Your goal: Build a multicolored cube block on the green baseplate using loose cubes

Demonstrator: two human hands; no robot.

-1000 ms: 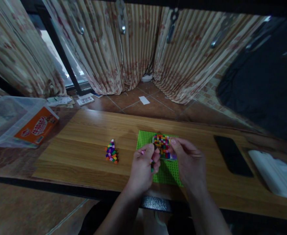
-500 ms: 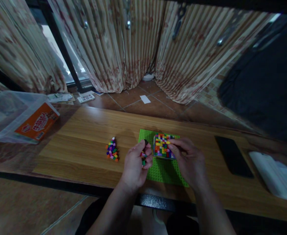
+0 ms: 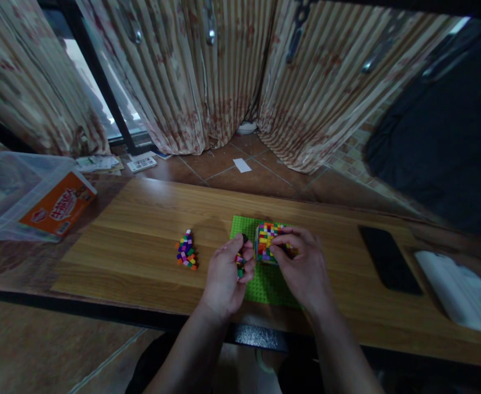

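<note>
My left hand (image 3: 227,273) is curled around several small toy bricks (image 3: 240,265), with a black piece (image 3: 244,238) showing at its fingertips. It hovers just left of a multicoloured block of bricks (image 3: 265,241) that stands on a green baseplate (image 3: 260,290). Over the top of that block, the thumb and fingers of my right hand (image 3: 303,262) are pinched together at its surface. Whatever small piece lies between those fingertips is hidden. To the left, a pile of loose coloured bricks (image 3: 186,251) lies on the wooden table (image 3: 133,241).
A black phone (image 3: 389,260) and a white object (image 3: 456,293) lie on the right. At the far left stands a clear plastic bin (image 3: 22,186) with an orange label. Patterned curtains (image 3: 224,82) hang behind the table, and papers (image 3: 142,163) lie beyond its back edge.
My right hand has moved left across the top of the brick block; a yellow brick showed in its pinch half a second ago. My left hand drew back left from the block, then stayed.
</note>
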